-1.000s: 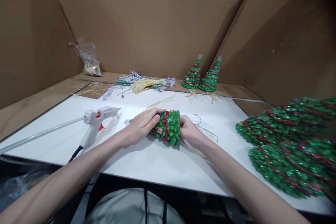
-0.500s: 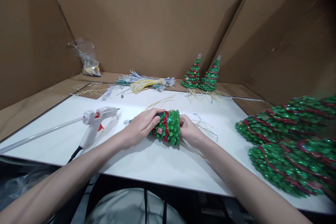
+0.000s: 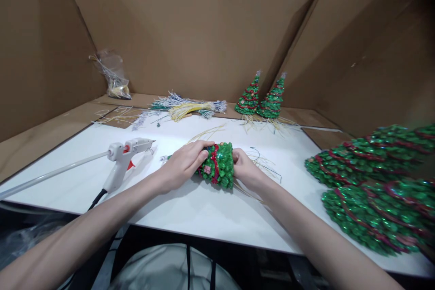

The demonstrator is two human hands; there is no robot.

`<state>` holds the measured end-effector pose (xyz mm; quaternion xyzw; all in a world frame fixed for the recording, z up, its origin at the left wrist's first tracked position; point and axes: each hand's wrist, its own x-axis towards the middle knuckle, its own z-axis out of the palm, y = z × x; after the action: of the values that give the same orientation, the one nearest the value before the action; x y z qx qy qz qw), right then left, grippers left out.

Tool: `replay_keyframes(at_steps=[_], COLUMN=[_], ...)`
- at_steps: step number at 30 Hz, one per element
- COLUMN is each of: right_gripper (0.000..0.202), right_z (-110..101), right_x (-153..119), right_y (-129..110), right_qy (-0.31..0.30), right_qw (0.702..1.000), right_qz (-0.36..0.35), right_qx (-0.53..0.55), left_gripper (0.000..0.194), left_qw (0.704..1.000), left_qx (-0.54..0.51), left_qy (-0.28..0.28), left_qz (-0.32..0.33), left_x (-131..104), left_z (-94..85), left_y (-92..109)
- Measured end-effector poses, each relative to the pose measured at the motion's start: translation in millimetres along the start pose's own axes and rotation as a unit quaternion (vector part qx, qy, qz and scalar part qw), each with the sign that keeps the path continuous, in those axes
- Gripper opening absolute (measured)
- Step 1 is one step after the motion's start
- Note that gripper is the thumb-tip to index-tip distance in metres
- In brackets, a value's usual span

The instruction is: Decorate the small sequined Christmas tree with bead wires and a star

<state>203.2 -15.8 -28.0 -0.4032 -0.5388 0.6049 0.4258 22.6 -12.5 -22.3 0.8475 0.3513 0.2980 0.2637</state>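
A small green Christmas tree ornament point(image 3: 222, 167) with a red garland lies on its side on the white table, its silvery tip toward the left. My left hand point(image 3: 185, 165) is wrapped over its upper part and holds it. At the tree's open base is my right hand point(image 3: 245, 168), its fingers curled against or just inside the rim. The fingertips are hidden by the base, so what they pinch cannot be made out. Thin yellowish wires point(image 3: 263, 165) spread over the table behind and beside my right hand.
A white glue gun point(image 3: 124, 158) with a long glue stick stands at left, its cord running off the front edge. Wire bundles point(image 3: 190, 108) lie at the back. Two small trees point(image 3: 249, 97) stand behind; larger trees point(image 3: 377, 208) lie at right. Cardboard walls point(image 3: 204, 41) enclose the table.
Almost nothing differs. The tree and my right hand have shifted very slightly to the right, and my left hand keeps its hold.
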Motion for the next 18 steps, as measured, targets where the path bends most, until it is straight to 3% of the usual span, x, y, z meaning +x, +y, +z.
replay_keyframes(at_steps=[18], right_gripper=[0.018], right_z=[-0.1], right_x=[-0.6], right_y=[3.4], right_qy=[0.002], right_qw=[1.000], right_qz=[-0.005], right_qx=[0.006], left_gripper=[0.037], left_qw=[1.000], left_qx=[0.002], left_qy=[-0.017], left_qz=[-0.013], left_x=[0.7], left_z=[-1.9], left_y=[5.1])
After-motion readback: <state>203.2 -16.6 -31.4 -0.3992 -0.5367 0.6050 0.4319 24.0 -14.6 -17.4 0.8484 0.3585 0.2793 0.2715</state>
